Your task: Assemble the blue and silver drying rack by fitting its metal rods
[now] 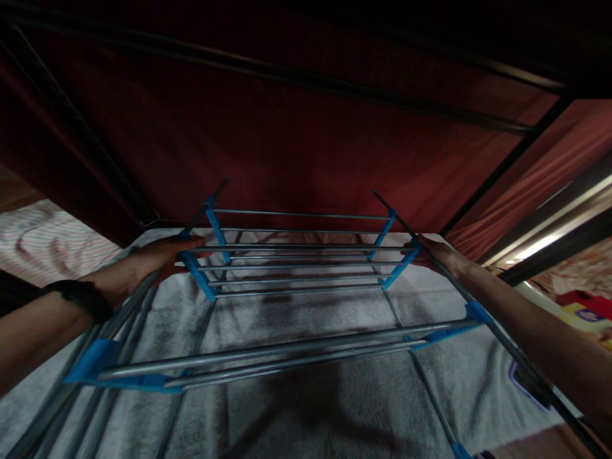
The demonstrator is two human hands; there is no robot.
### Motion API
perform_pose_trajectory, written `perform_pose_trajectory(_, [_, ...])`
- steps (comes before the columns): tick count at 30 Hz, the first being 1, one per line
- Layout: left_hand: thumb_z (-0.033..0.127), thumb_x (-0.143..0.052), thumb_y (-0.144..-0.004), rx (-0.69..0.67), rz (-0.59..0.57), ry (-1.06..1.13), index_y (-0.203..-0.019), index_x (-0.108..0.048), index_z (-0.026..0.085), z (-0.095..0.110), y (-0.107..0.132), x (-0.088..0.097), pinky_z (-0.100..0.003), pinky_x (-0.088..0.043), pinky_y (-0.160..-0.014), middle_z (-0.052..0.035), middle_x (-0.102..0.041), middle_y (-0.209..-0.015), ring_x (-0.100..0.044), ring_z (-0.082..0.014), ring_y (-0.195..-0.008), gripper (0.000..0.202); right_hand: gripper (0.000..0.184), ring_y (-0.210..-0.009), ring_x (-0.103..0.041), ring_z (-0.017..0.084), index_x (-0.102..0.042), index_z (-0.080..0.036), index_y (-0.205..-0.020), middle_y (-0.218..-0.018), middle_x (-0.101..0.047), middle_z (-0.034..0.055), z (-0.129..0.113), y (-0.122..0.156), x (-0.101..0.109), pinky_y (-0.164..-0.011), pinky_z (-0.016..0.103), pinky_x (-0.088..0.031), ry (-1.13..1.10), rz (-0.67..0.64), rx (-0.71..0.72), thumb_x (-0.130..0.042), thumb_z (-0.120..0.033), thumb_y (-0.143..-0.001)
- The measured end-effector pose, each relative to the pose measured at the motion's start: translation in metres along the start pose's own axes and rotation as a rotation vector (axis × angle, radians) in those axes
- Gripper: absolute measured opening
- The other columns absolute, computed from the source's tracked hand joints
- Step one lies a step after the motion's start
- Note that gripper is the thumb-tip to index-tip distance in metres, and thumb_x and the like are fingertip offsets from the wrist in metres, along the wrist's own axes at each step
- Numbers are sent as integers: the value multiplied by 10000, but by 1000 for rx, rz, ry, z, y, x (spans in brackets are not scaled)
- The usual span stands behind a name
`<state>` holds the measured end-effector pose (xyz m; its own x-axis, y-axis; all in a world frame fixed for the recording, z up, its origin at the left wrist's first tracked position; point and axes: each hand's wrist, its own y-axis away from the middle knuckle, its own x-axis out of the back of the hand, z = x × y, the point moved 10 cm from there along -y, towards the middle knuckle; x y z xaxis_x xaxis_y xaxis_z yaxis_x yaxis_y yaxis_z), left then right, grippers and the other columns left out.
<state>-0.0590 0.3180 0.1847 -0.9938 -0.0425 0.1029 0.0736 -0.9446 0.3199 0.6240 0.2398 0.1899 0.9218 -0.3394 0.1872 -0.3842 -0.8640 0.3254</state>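
In front of me is a shoe rack [306,248] of grey metal tubes joined by blue plastic connectors. My left hand [167,254], below a wrist with a dark band, is closed around its left side at a blue connector [198,275]. Opposite it, my right hand [434,250] grips the right side at another blue connector [403,264]; its fingertips are partly hidden behind the joint. Closer to me, a shelf of paired tubes [287,349] spans between two more blue connectors. The far upright tubes stick up past the top shelf.
Beneath the rack lies a grey fleecy cloth [306,414]. Dark red fabric [296,146] hangs behind, crossed by dark frame bars [296,76]. Several loose tubes [102,408] lie at the lower left. A phone-like object [530,384] and a red-yellow packet [588,312] are at right.
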Motion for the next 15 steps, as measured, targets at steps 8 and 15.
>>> perform_pose_trajectory(8, [438, -879, -696, -26, -3, -15, -1184, -645, 181, 5, 2, -1, -671, -426, -1121, -104, -567, -1485, -652, -317, -1221, 599, 378, -783, -760, 226, -681, -106, -1047, -836, -770, 158, -5, 5, -3, -814, 342, -625, -13, 5, -8, -399, -357, -1067])
perform_pose_trajectory(15, [335, -749, -848, -40, -1, -63, -1255, -619, 151, 5, 1, 1, -564, -532, -1044, -127, -629, -1408, -694, -250, -1129, 465, 361, -764, -753, 215, -662, -111, -1057, -836, -761, 155, -7, 3, -2, -842, 372, -618, 42, 31, 16, -383, -339, -1074])
